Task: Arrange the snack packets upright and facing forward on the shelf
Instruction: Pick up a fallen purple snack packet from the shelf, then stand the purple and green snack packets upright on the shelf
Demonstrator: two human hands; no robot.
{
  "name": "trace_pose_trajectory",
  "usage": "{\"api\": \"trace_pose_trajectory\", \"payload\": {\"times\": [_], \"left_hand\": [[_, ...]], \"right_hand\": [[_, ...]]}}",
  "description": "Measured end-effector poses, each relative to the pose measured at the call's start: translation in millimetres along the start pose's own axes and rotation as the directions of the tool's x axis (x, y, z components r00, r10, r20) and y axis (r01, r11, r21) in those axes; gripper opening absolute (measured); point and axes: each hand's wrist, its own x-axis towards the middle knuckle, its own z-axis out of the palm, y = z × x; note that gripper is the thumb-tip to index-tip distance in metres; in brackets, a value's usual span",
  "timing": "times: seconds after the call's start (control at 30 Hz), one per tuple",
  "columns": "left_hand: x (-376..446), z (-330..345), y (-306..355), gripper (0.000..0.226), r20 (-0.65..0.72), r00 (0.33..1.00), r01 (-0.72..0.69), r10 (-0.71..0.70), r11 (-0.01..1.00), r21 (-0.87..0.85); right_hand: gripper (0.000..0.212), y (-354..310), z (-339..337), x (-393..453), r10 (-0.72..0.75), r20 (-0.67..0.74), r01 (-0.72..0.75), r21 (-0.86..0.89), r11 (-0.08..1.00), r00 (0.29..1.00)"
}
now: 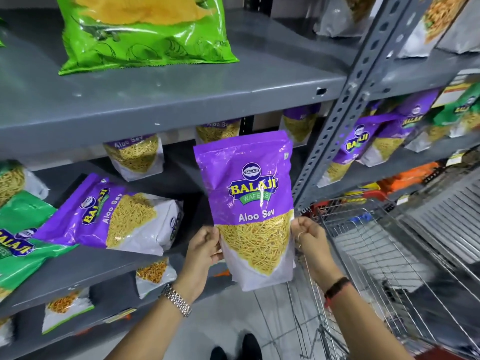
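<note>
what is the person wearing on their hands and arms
Both forearms are bare, no sleeves in view. The left wrist carries a silver metal link watch band. The right wrist has a dark band with a bit of red thread beside it. A thin ring sits on a right hand finger.

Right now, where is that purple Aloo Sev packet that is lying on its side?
The tipped purple packet lies on the middle shelf, left of the upright packet held in both hands, beside a green packet.

Purple-and-white Aloo Sev packet (249, 203) with yellow lettering; glossy green packet (145, 32) above, on grey shelf (181, 100).
</note>
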Motion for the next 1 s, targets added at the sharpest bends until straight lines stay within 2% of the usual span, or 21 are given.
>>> {"api": "trace_pose_trajectory", "payload": {"times": [0.13,0.27,0.47,0.57,0.67,0.73,0.8,0.9,0.93,1.0], "left_hand": [[18,-6,5,0.019,-0.080,0.997,-0.017,0.019,1.000,0.016],[54,-19,22,0.025,-0.217,0.975,-0.047,0.046,0.999,0.003],[119,-28,59,0.031,-0.342,0.925,-0.185,0.164,0.982,-0.031],[144,-24,64,0.026,-0.337,0.924,-0.185,0.181,0.983,0.022],[162,-14,61,0.027,-0.316,0.932,-0.166,0.176,0.984,0.059],[169,-6,60,0.029,-0.306,0.933,-0.172,0.187,0.982,0.074],[173,-1,60,0.030,-0.315,0.929,-0.182,0.195,0.981,0.071],[166,-2,62,0.015,-0.343,0.923,-0.165,0.172,0.985,0.050],[160,-4,62,0.012,-0.356,0.919,-0.170,0.171,0.985,0.034],[143,-11,67,0.025,-0.380,0.905,-0.206,0.191,0.979,0.001]], "right_hand": [[0.033,-2,20,27,-0.024,0.055,0.029,-0.082,0.996,0.998],[0.031,-14,60,69,-0.062,0.100,0.081,-0.198,0.977,0.993],[0.013,-29,114,144,-0.177,-0.009,0.166,-0.299,0.940,0.984],[0.020,-43,123,159,-0.223,-0.093,0.183,-0.319,0.930,0.970],[0.026,-42,126,168,-0.285,-0.196,0.243,-0.216,0.946,0.938],[0.028,-33,123,174,-0.259,-0.222,0.220,-0.184,0.958,0.940],[0.019,-29,118,175,-0.230,-0.203,0.181,-0.233,0.955,0.952],[0.016,-30,107,167,-0.185,-0.100,0.156,-0.243,0.957,0.978],[0.021,-28,104,163,-0.144,-0.061,0.121,-0.281,0.952,0.988],[0.023,-20,101,154,-0.009,-0.023,-0.001,-0.391,0.920,1.000]]}}
